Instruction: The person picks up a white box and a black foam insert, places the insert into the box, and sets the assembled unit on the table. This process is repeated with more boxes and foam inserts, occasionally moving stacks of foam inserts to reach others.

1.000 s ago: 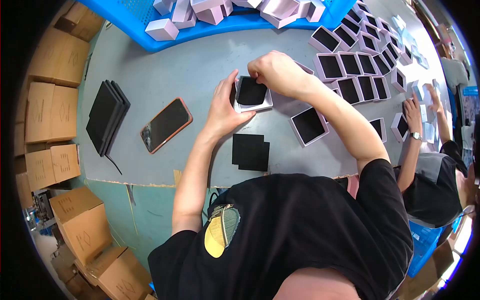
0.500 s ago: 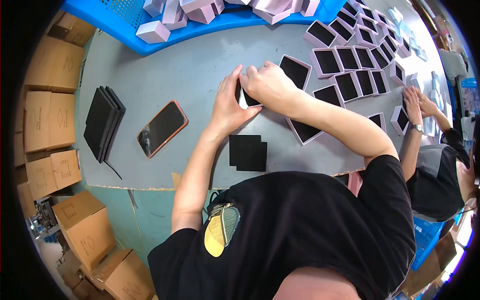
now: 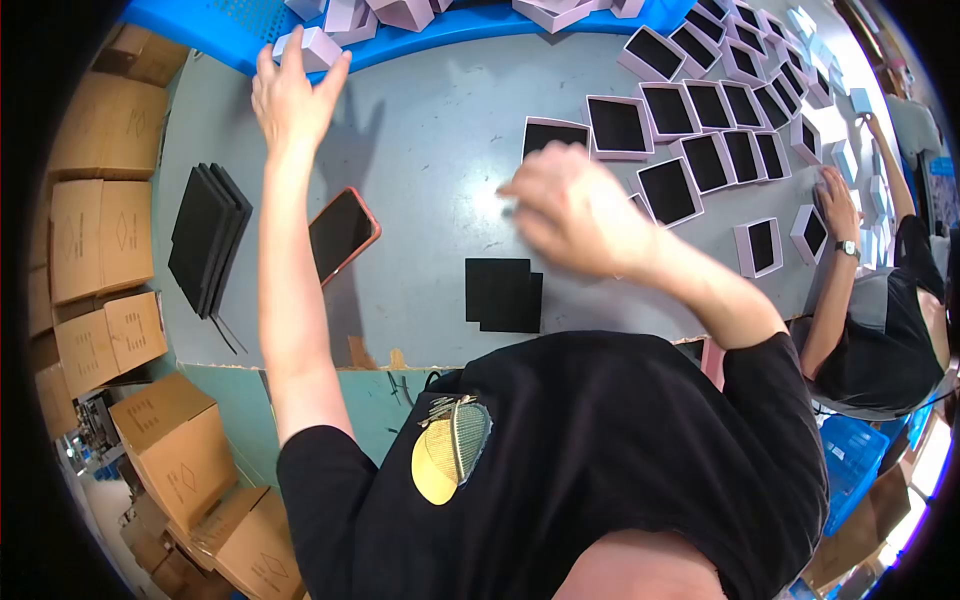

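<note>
My left hand (image 3: 295, 95), fingers spread, touches a pale pink box (image 3: 318, 50) at the near edge of the blue crate (image 3: 410, 42). Over the middle of the table is my right hand (image 3: 575, 205), blurred, its fingers bent; whether it holds anything is unclear. Just beyond it lies an open box with a black inside (image 3: 555, 133), partly hidden by the hand. Two overlapping black squares (image 3: 503, 295) lie near the table's front edge. Many open pink boxes with black insides (image 3: 618, 125) stand in rows to the right.
A phone (image 3: 345, 235) and a stack of black sheets (image 3: 208, 240) lie on the grey table (image 3: 430, 150) at left. Cardboard boxes (image 3: 100, 235) are piled beyond its left side. At right, a co-worker's hands (image 3: 840, 205) are among more boxes.
My left hand has left the box at the centre and moved up and left to the crate. My right hand has moved slightly right and nearer. The co-worker's hands have moved apart.
</note>
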Action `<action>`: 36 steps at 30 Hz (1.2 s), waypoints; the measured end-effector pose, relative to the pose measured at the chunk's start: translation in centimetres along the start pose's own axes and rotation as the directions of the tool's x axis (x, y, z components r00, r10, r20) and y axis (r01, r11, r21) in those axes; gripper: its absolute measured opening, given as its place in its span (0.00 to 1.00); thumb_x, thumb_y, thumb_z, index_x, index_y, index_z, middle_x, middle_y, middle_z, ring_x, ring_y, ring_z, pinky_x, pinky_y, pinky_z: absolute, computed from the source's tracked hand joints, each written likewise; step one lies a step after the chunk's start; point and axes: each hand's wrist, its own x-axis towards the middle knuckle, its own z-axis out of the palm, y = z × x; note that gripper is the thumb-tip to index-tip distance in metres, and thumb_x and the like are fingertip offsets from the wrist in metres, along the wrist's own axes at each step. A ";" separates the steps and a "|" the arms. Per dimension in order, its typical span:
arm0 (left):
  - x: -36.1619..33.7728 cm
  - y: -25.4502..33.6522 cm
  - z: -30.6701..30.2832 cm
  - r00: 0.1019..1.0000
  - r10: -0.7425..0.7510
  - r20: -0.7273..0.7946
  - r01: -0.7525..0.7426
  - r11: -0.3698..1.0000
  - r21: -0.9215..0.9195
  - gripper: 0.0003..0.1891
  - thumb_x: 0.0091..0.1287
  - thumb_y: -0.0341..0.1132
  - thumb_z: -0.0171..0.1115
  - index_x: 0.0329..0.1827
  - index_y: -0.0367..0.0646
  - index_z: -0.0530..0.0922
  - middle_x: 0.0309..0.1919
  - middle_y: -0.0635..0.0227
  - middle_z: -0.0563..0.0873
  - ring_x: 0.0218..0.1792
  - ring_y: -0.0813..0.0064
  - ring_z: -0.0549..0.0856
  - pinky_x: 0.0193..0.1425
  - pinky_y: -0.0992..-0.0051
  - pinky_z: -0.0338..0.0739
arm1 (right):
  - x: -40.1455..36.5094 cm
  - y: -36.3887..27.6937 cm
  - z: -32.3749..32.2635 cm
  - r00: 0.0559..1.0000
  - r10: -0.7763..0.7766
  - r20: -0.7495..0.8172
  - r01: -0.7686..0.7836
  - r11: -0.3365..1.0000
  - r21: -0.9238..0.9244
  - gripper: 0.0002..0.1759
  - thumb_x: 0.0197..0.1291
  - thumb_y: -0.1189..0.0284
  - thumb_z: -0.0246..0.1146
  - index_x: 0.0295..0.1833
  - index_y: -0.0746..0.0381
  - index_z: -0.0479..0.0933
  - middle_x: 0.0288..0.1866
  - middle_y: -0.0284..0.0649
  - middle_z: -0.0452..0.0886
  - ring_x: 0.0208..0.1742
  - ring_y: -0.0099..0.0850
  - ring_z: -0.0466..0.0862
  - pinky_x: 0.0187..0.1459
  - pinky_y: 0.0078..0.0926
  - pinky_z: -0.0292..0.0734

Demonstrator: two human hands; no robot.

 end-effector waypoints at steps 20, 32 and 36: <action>-8.2 2.8 -0.5 0.924 0.259 0.282 -0.065 0.832 -0.551 0.24 0.46 0.28 0.78 0.46 0.44 0.76 0.42 0.66 0.83 0.36 0.75 0.83 0.40 0.72 0.80 | 3.8 3.9 -3.2 0.882 0.468 -0.049 -0.389 0.785 0.482 0.11 0.56 0.72 0.71 0.43 0.66 0.85 0.36 0.36 0.87 0.36 0.20 0.82 0.41 0.21 0.78; -12.9 12.9 0.1 0.868 0.179 0.463 0.232 0.678 -0.698 0.62 0.38 0.28 0.83 0.79 0.45 0.52 0.57 0.57 0.74 0.39 0.68 0.79 0.46 0.69 0.79 | 4.6 3.3 3.8 0.993 -0.113 0.035 0.114 0.843 -0.526 0.03 0.51 0.71 0.62 0.29 0.58 0.80 0.33 0.40 0.80 0.31 0.34 0.84 0.40 0.32 0.73; -7.9 9.9 -0.9 0.888 0.177 0.425 0.195 0.691 -0.696 0.47 0.49 0.34 0.78 0.75 0.45 0.64 0.56 0.61 0.80 0.55 0.68 0.80 0.61 0.67 0.75 | 2.3 4.8 1.3 0.997 0.025 -0.070 -0.061 0.812 -0.580 0.03 0.49 0.70 0.62 0.28 0.57 0.76 0.33 0.38 0.79 0.42 0.34 0.79 0.44 0.30 0.68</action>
